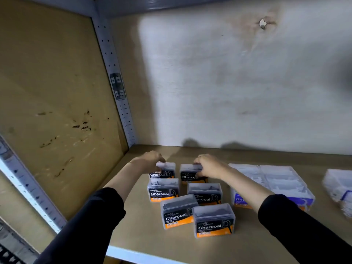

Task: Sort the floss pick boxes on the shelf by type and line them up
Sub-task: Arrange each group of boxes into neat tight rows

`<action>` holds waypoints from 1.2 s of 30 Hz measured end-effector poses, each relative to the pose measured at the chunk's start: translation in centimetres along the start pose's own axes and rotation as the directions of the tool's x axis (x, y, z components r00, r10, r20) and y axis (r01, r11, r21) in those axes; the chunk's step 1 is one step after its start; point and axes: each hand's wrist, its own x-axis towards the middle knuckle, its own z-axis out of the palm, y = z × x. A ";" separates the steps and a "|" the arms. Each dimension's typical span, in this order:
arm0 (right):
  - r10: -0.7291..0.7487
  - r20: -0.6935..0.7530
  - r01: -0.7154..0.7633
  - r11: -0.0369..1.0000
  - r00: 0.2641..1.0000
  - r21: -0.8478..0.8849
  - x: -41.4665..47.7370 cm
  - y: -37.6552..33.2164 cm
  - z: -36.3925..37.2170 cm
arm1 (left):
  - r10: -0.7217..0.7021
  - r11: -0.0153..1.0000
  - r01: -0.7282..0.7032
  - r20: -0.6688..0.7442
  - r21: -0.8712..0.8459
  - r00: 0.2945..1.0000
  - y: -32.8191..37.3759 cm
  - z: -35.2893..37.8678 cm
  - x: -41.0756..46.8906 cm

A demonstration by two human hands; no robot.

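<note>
Left hand (150, 160), black sleeve pushed up the forearm, reaches to the back of the wooden shelf (156, 242). Fingers curl over the top of the rear-left Charcoal box (165, 170); grip closed on its lid edge. Just in front of this hand stands a second Charcoal box (163, 189), upright, label forward.

Nearer the shelf front, between the two forearms: a tilted Charcoal box (178, 211), turned off-line, touching or nearly touching its right neighbour, the front Charcoal box (213, 220). Behind that one, a middle-right Charcoal box (205, 193).

Right hand (208, 166) clamps the top of the rear-right Charcoal box (191, 173), thumb on its front face.

Right of this hand, partly under its forearm: clear boxes with blue labels (282, 181), packed side by side. Well apart, at the frame edge, another clear box (338, 184); label unreadable.
</note>
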 end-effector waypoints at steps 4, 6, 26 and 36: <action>0.016 -0.015 -0.016 1.000 1.000 0.024 0.8 -0.6 0.2 | 0.025 0.999 -0.025 0.006 0.022 1.000 -0.4 0.0 0.5; 0.012 -0.018 -0.012 0.999 1.000 0.033 1.1 -0.8 0.3 | 0.033 0.999 -0.033 0.002 0.027 0.999 -0.6 0.0 0.6; 0.012 -0.006 -0.011 0.995 1.000 0.098 0.8 -1.2 0.1 | 0.111 0.993 -0.110 -0.027 0.043 0.993 -1.1 0.4 1.0; -0.007 0.008 0.006 0.995 1.000 0.101 0.9 -1.1 -0.1 | 0.119 0.992 -0.118 -0.033 0.034 0.992 -1.2 0.5 1.1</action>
